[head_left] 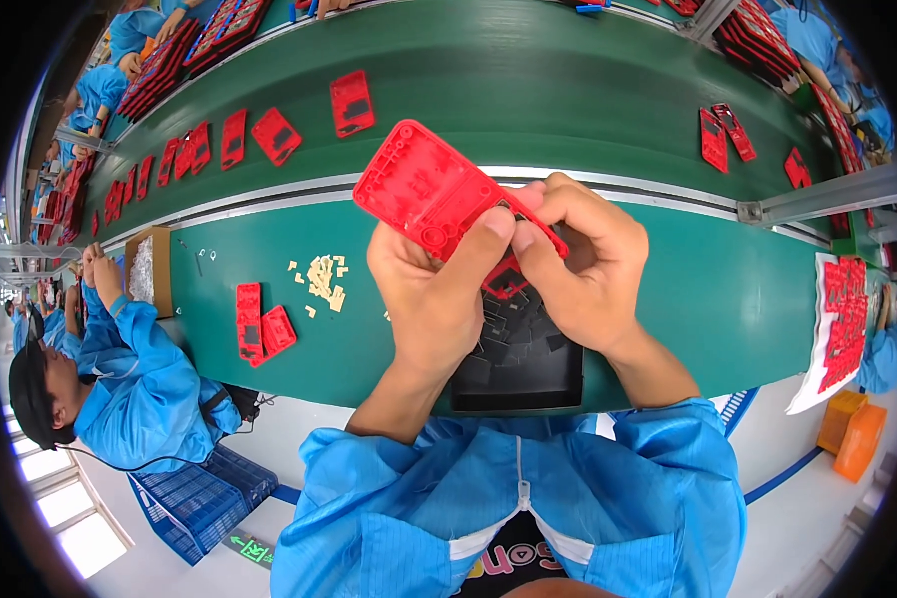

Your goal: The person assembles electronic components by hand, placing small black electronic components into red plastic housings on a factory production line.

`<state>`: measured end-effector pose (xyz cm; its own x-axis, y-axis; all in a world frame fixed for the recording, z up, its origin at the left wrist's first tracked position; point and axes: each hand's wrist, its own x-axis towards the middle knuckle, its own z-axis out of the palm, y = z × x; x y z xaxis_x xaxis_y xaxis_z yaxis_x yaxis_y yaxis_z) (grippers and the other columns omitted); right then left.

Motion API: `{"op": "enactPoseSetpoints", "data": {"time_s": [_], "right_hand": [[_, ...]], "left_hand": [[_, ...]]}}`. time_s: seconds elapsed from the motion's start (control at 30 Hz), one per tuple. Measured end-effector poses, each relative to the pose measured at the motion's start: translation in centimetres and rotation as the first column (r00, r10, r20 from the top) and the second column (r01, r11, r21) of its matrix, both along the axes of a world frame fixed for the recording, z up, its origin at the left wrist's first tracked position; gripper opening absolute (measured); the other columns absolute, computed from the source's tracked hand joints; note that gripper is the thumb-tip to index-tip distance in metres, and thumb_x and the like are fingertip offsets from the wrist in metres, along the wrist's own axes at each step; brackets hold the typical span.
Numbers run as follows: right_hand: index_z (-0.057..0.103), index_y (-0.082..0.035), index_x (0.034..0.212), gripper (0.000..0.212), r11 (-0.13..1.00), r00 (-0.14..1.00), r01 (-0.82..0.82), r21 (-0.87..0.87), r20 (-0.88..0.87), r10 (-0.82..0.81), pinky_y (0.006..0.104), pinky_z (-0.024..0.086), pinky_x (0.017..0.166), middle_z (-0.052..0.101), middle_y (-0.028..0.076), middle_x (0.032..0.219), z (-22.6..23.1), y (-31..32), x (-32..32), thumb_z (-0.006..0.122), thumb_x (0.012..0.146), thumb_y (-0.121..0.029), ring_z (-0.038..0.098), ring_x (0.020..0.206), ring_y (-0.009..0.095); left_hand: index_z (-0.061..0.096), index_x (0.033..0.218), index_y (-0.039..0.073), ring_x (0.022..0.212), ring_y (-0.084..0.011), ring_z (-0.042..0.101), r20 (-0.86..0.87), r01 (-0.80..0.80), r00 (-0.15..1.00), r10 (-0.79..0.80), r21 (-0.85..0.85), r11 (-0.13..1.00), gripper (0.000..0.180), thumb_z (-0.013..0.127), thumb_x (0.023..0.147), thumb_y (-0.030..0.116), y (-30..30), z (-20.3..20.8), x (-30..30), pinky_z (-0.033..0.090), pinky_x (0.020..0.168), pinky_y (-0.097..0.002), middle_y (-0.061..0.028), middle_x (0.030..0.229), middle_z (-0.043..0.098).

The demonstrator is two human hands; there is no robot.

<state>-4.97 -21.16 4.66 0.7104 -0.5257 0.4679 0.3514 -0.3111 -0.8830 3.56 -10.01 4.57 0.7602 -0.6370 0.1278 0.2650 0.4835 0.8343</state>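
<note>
Between my hands is a red plastic housing shell (421, 184), tilted, its moulded inner side facing up. My left hand (434, 289) grips it from below, with the thumb lying on its lower part. My right hand (593, 264) is closed at the shell's right end, thumb and fingers pinched by a dark patch there; whether a small piece is between them I cannot tell. Under my hands sits a black tray (516, 399) with several thin dark pieces (513, 334). Part of another red piece (508, 284) shows just below the held shell.
Left on the green bench (359, 349) lie two red shells (250, 324) and a pile of cream-coloured pieces (324, 279). A cardboard box (159, 274) stands beyond. More red shells (351, 103) lie on the green conveyor belt (568, 100) behind a metal rail. A co-worker (135, 389) sits at left.
</note>
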Motion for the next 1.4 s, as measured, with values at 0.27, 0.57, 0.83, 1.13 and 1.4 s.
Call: {"op": "enactPoseSetpoints", "data": {"time_s": [0.27,0.57,0.83,1.13,1.4], "right_hand": [[0.067,0.001,0.094,0.018,0.990,0.996,-0.089,-0.109,-0.002,0.090,0.0269,0.045,0.065,0.057,0.006,0.077,0.0,-0.2,0.3,0.075,0.078,0.003,0.055,0.068,0.015],[0.067,0.004,0.089,0.008,0.997,0.998,-0.038,-0.069,0.040,0.041,0.0280,0.043,0.060,0.058,0.008,0.075,-0.3,0.0,0.4,0.073,0.083,0.003,0.054,0.064,0.015],[0.073,0.006,0.093,0.020,0.940,0.938,0.245,0.238,-0.303,-0.167,0.0234,0.042,0.052,0.067,0.001,0.069,-4.8,-8.9,2.5,0.071,0.096,-0.014,0.054,0.057,0.004],[0.068,0.011,0.123,0.040,0.958,0.863,0.254,0.133,-0.478,-0.163,0.0266,0.057,0.076,0.076,0.011,0.094,-11.6,-16.6,1.5,0.073,0.093,-0.015,0.071,0.082,0.014],[0.076,0.004,0.105,0.030,0.840,0.761,0.543,0.008,-0.427,-0.488,0.0312,0.057,0.074,0.077,0.013,0.082,-12.0,-19.0,-0.8,0.075,0.090,-0.022,0.073,0.073,0.016]], "left_hand": [[0.062,0.117,-0.010,0.106,-0.0317,0.072,-0.025,-0.021,1.000,0.019,-0.048,0.999,0.026,0.060,0.094,0.001,0.4,-0.2,0.3,0.060,0.092,-0.0423,-0.0243,0.111,0.073],[0.058,0.124,-0.010,0.111,-0.0316,0.070,0.027,-0.016,0.999,0.017,-0.037,0.999,0.032,0.061,0.095,0.003,0.7,-1.1,0.1,0.057,0.098,-0.0427,-0.0265,0.117,0.071],[0.050,0.133,-0.005,0.117,-0.0323,0.068,0.023,-0.047,0.999,0.043,0.223,0.974,0.036,0.061,0.101,0.007,-1.2,-3.1,2.9,0.065,0.082,-0.0375,-0.0300,0.131,0.064],[0.055,0.126,-0.004,0.108,-0.0296,0.072,0.042,-0.014,0.999,0.002,0.283,0.959,0.029,0.060,0.103,0.012,-0.7,-4.9,3.6,0.063,0.081,-0.0347,-0.0282,0.123,0.068],[0.062,0.119,-0.002,0.091,-0.0222,0.073,0.063,-0.130,0.991,0.116,0.339,0.932,0.024,0.063,0.103,0.016,0.5,-7.7,6.0,0.061,0.078,-0.0326,-0.0176,0.105,0.073]]}}
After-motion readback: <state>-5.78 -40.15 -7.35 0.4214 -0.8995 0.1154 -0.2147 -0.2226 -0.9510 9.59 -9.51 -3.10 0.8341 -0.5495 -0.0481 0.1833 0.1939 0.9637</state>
